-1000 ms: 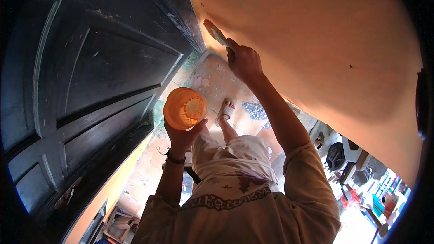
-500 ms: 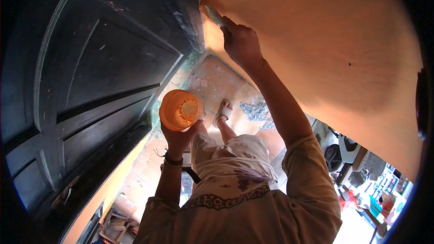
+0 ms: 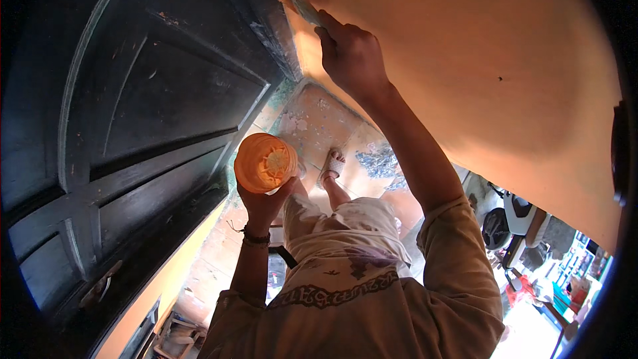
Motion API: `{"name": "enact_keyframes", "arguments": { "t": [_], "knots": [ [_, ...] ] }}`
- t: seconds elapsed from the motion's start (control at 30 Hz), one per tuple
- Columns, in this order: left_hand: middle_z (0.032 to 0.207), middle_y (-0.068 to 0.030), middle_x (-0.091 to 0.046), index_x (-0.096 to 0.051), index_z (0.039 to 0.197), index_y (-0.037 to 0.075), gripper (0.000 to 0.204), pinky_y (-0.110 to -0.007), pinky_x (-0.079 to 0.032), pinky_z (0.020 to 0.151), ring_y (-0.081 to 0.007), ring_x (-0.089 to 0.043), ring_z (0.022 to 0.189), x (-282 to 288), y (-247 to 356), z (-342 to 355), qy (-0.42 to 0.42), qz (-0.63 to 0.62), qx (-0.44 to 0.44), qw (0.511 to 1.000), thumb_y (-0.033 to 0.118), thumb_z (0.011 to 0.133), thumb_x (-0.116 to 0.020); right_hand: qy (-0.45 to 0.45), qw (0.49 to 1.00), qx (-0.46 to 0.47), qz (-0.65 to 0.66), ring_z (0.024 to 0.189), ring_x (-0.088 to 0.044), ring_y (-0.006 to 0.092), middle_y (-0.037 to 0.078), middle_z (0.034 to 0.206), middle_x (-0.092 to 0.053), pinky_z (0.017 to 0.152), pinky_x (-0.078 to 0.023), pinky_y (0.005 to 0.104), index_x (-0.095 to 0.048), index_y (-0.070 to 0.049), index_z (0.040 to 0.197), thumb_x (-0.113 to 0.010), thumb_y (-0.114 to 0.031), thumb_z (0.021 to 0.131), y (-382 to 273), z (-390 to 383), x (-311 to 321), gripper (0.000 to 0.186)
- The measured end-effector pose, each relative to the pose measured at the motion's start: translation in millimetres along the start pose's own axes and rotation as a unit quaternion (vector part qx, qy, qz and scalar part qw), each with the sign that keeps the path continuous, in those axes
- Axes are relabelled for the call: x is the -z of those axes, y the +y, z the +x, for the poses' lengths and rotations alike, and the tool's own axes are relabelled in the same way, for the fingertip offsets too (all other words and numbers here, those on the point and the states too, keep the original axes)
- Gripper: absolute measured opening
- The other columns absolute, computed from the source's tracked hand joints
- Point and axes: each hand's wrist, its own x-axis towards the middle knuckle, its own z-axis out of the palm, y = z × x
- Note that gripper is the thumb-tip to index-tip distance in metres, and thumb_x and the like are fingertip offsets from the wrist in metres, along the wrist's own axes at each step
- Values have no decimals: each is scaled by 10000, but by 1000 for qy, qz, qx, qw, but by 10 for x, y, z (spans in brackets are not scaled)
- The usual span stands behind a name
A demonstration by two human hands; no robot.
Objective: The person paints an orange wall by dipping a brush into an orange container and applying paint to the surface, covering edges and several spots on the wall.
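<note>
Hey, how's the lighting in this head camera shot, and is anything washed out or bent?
Head view: the orange wall is brighter near the floor, dimmer higher up; the brush in the right hand blends into it at the tip; glare bleaches the ground at lower right white; the dark door is shaded, and its left moulding looks bent; the picture's corners are black.

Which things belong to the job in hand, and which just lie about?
In the job:
brush, in the right hand
orange tub, in the left hand
orange wall

Just around:
dark panelled door
red item, lower right, kind unclear
</note>
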Motion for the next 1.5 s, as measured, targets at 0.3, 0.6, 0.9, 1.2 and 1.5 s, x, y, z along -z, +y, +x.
{"name": "enact_keyframes", "arguments": {
  "t": [0.3, 0.6, 0.9, 1.2, 1.5],
  "knots": [
    [1203, -102, -567, -413, 1290, 29, 826, -352, -491, 947, -195, -591, 1088, -95, 138, 19, -3, -9, -36, 999, 85, 607, -874, 67, 997, 10, 41, 601, -630, 361, 188, 663, -615, 576, -518, 471, -605, -74, 1121, -630, -120, 818, -150, 107, 166, 308],
    [1220, -102, -556, -413, 1291, 19, 826, -353, -482, 957, -198, -574, 1114, 40, 278, -31, 11, 16, -27, 999, 81, 609, -874, -15, 989, -130, 68, 654, -648, 342, 203, 759, -644, 614, -508, 387, -691, -41, 1012, -639, -118, 841, 82, -337, 232, 195],
    [1212, -93, -549, -407, 1309, 18, 824, -358, -469, 959, -197, -561, 1111, 213, 447, -223, 29, 46, -69, 996, 96, 630, -868, -171, 939, -287, 84, 831, -647, 415, 205, 934, -675, 814, -517, 461, -679, -44, 1027, -591, -235, 861, 249, -1175, 151, 268],
    [1197, -103, -544, -402, 1290, 4, 787, -345, -470, 937, -200, -568, 1096, 279, 634, -241, -12, 55, -78, 995, 128, 658, -857, -166, 837, -427, 299, 636, -555, 97, 68, 704, -599, 591, -443, 263, -659, 38, 1037, -621, -261, 907, -239, -1824, 1035, 327],
    [1197, -115, -536, -427, 1263, 29, 820, -359, -453, 952, -220, -550, 1118, 247, 804, -136, -28, 57, -136, 989, 197, 599, -878, -127, 950, -139, 248, 689, -613, 142, 120, 772, -648, 623, -491, 274, -548, 14, 1174, -626, -128, 908, -1158, -1687, 1697, 311]
  ]
}}
